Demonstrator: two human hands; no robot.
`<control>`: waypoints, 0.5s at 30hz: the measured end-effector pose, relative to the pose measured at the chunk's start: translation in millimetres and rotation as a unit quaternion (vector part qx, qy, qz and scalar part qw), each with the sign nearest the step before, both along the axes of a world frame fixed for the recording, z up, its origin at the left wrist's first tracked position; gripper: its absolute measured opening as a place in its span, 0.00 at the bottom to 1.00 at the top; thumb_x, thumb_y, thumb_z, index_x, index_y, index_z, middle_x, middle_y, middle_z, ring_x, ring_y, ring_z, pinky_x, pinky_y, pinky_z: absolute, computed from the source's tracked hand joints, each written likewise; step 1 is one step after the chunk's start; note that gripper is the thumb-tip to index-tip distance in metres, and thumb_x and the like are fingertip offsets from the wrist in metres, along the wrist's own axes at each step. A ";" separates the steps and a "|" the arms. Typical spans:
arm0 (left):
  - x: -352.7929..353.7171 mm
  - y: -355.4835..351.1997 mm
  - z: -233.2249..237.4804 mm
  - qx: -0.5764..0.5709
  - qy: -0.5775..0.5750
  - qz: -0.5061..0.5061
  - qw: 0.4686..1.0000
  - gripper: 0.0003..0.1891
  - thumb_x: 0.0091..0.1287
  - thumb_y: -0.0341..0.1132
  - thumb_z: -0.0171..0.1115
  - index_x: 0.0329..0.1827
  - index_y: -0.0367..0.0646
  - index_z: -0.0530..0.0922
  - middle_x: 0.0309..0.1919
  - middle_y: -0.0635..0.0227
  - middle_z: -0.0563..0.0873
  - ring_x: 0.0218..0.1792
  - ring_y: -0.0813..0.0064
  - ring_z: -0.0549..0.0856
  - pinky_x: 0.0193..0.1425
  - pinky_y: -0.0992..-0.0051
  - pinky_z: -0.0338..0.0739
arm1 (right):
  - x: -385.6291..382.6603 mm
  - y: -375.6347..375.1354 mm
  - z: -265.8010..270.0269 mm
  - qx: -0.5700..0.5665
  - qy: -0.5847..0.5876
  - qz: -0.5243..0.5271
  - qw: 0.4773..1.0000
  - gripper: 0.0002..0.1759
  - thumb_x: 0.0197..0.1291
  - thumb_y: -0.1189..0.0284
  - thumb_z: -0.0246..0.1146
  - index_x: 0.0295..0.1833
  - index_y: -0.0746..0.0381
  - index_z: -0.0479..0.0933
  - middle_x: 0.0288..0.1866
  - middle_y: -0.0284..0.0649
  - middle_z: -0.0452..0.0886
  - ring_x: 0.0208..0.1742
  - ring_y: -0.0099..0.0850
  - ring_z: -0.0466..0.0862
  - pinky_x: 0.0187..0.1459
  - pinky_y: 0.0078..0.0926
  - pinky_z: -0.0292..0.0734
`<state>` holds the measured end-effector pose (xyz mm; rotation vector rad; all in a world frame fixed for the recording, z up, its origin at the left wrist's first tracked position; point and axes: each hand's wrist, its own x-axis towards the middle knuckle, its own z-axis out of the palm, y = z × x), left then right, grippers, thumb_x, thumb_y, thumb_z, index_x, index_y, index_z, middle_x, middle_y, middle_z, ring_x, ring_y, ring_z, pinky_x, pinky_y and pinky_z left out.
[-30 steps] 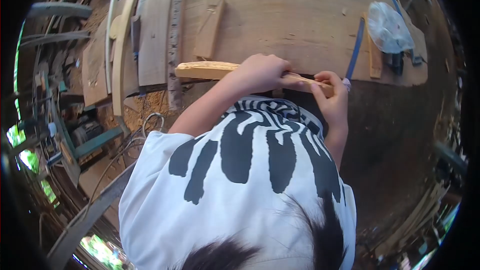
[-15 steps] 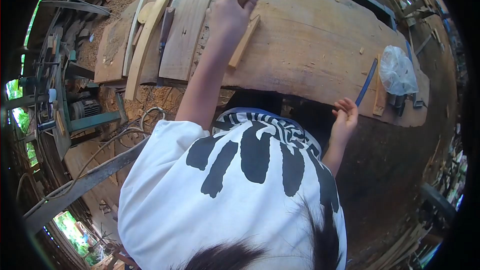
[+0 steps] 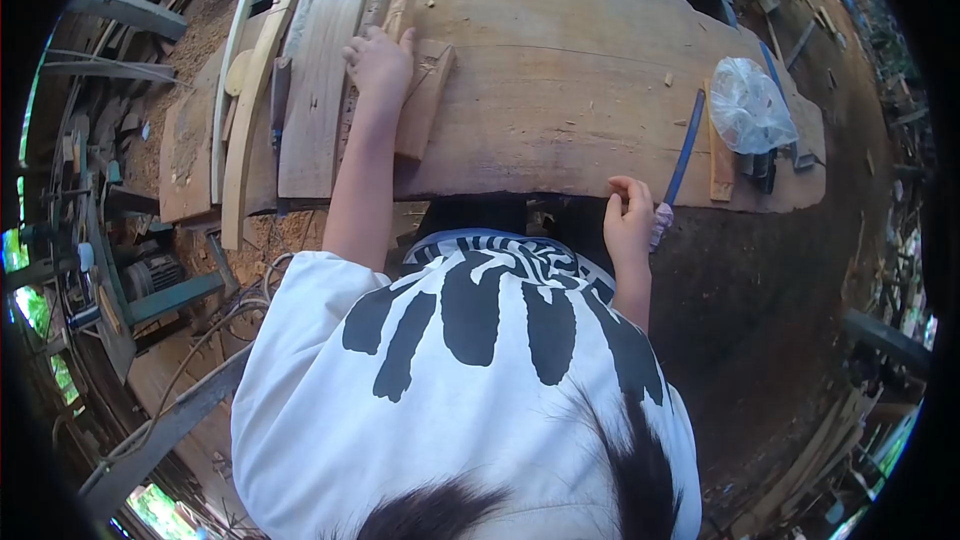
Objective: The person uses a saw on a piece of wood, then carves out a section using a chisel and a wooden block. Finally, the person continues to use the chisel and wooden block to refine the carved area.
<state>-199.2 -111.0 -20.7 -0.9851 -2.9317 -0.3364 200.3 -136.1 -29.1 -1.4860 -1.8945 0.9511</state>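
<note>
Pale brown wood, a narrow stick (image 3: 401, 2), lies toward the left of the plank tabletop (image 3: 560, 70), its far end showing beyond the left hand (image 3: 381, 65). That hand's thumb and fingers spread over it (whether they grip it, I cannot tell). Just to the right sits a short wooden block (image 3: 427, 105). The right hand (image 3: 628, 221), released and loosely curled, hangs beside a blue strip (image 3: 686, 145).
</note>
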 end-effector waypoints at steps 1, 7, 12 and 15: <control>-2.4 0.4 -3.4 -0.020 -0.003 -0.011 1.000 0.34 0.68 0.60 0.56 0.59 0.33 0.72 0.57 0.44 0.74 0.60 0.47 0.71 0.64 0.51 0.67 | -1.7 1.3 -1.5 0.022 -0.027 0.007 0.999 0.11 0.58 0.83 0.56 0.46 0.65 0.77 0.45 0.44 0.78 0.49 0.40 0.80 0.50 0.34 0.76; 0.5 -0.5 -7.6 -0.038 -0.005 -0.023 0.999 0.35 0.68 0.59 0.55 0.58 0.30 0.72 0.58 0.45 0.72 0.62 0.48 0.69 0.67 0.50 0.62 | -4.5 6.7 -4.4 0.063 -0.067 0.024 0.996 0.09 0.56 0.83 0.57 0.43 0.64 0.76 0.42 0.44 0.77 0.48 0.42 0.77 0.50 0.38 0.73; 10.5 3.2 -2.4 -0.047 -0.025 -0.023 0.998 0.37 0.67 0.59 0.58 0.58 0.27 0.71 0.58 0.45 0.71 0.62 0.46 0.68 0.66 0.49 0.63 | -4.6 9.6 -6.6 0.045 -0.055 0.016 0.997 0.08 0.56 0.83 0.56 0.42 0.64 0.75 0.41 0.44 0.76 0.47 0.42 0.77 0.49 0.37 0.73; 49.8 -6.5 34.5 -0.011 -0.071 -0.037 0.997 0.34 0.65 0.53 0.64 0.58 0.27 0.69 0.58 0.45 0.71 0.61 0.46 0.71 0.65 0.52 0.65 | -3.1 10.3 -5.2 0.056 -0.037 0.022 0.998 0.08 0.56 0.82 0.56 0.41 0.65 0.75 0.41 0.44 0.76 0.45 0.41 0.77 0.48 0.37 0.74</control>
